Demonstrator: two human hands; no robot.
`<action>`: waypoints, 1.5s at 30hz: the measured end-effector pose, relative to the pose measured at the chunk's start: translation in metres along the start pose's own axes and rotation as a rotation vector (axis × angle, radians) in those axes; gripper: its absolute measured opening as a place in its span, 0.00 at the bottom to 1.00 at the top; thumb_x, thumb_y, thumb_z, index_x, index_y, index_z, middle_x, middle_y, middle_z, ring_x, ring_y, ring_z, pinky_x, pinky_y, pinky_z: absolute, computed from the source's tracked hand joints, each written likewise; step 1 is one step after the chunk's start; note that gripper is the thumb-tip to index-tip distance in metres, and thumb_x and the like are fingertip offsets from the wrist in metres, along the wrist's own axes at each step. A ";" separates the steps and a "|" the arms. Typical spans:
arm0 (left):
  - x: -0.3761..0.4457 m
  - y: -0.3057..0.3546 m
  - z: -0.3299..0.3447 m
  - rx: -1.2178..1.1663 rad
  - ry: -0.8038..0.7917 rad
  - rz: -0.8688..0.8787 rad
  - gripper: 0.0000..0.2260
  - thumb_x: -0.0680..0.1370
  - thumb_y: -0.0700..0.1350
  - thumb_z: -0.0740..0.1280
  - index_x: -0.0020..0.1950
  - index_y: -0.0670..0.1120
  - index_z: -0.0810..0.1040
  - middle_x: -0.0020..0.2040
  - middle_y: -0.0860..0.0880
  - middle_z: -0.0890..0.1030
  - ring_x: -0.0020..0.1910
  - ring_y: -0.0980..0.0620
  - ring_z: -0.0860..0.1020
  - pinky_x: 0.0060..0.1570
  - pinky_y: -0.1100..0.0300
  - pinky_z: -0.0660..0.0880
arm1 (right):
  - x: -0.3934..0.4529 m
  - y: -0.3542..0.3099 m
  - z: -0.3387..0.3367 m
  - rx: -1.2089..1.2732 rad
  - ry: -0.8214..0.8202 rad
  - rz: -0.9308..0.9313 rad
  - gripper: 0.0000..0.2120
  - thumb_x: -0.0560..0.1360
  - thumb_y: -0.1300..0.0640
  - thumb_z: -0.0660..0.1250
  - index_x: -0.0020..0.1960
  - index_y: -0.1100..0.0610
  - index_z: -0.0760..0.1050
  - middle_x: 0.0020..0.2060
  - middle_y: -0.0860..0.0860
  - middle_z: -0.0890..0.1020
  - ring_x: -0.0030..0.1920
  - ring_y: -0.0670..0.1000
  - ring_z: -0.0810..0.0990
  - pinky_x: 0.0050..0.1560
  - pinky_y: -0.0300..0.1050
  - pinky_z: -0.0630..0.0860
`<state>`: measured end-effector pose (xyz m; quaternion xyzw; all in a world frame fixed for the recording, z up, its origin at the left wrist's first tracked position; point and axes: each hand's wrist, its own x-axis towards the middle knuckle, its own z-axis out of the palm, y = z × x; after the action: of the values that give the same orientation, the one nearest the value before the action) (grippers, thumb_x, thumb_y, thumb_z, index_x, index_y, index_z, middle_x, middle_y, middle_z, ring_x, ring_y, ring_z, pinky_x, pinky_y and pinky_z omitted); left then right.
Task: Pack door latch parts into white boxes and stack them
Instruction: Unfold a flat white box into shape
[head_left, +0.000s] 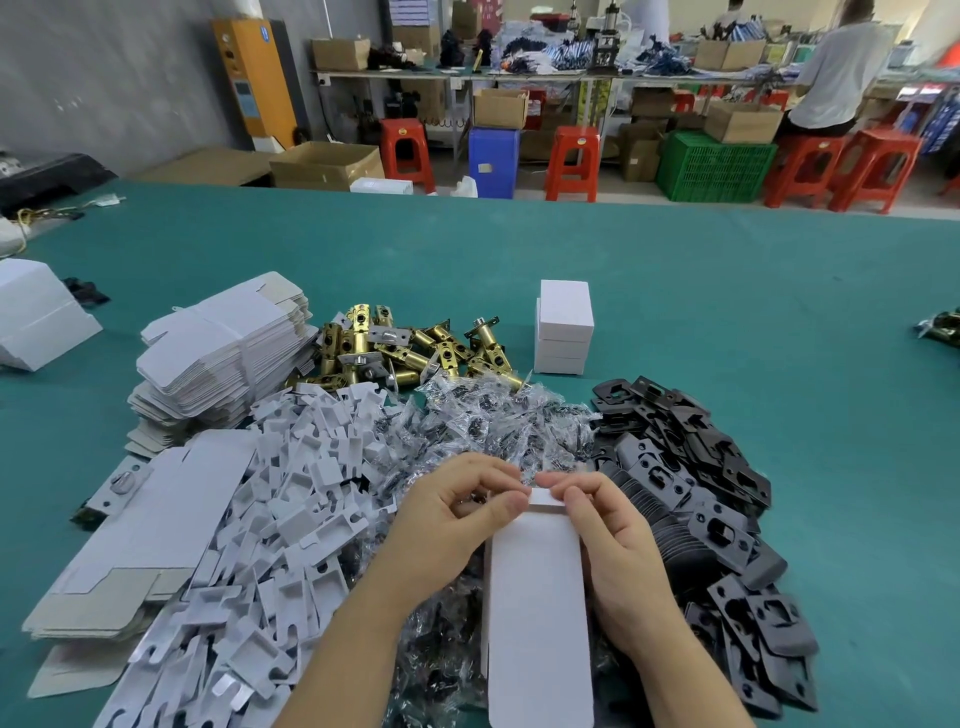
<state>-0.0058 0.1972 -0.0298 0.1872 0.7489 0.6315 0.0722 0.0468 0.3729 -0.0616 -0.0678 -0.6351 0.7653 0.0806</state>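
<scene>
A long white box (537, 608) lies lengthwise in front of me, over the pile of clear bags. My left hand (457, 525) and my right hand (608, 535) both grip its far end, fingertips pinching the end flap. Brass door latches (410, 351) lie in a heap at the middle of the green table (727, 312). Three closed white boxes (563, 327) stand stacked just right of the latches. Black strike plates (696, 483) are heaped at the right. Clear bags of small parts (493, 421) fill the centre. White card inserts (291, 499) lie heaped at the left.
Flat unfolded white boxes (218, 358) are piled at the left, with more flat ones (150, 525) nearer me. A white carton (36, 317) sits at the far left. Beyond the table stand red stools (571, 163), a green crate (714, 166) and a person at a bench (836, 73).
</scene>
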 end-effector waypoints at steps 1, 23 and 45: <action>0.001 -0.001 0.000 -0.009 0.005 -0.016 0.03 0.74 0.50 0.74 0.45 0.53 0.87 0.54 0.57 0.83 0.50 0.56 0.81 0.47 0.64 0.77 | 0.000 0.000 0.000 -0.011 -0.009 -0.006 0.05 0.79 0.53 0.67 0.49 0.49 0.82 0.56 0.50 0.85 0.53 0.53 0.83 0.49 0.50 0.82; -0.001 0.000 0.000 -0.221 0.151 -0.111 0.07 0.75 0.49 0.75 0.51 0.52 0.88 0.52 0.50 0.86 0.47 0.53 0.83 0.41 0.59 0.80 | -0.006 -0.009 0.003 0.089 -0.261 0.139 0.19 0.73 0.45 0.73 0.62 0.47 0.82 0.54 0.58 0.87 0.51 0.57 0.87 0.47 0.47 0.83; 0.001 -0.002 -0.018 -0.235 0.011 -0.192 0.10 0.75 0.57 0.72 0.53 0.57 0.88 0.50 0.50 0.88 0.46 0.55 0.85 0.42 0.65 0.78 | -0.009 -0.011 0.001 0.105 -0.406 0.214 0.22 0.73 0.52 0.75 0.66 0.53 0.81 0.51 0.60 0.87 0.46 0.55 0.87 0.43 0.45 0.83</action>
<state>-0.0131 0.1804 -0.0277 0.1013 0.6847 0.7061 0.1496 0.0555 0.3722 -0.0510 0.0249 -0.5869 0.7992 -0.1272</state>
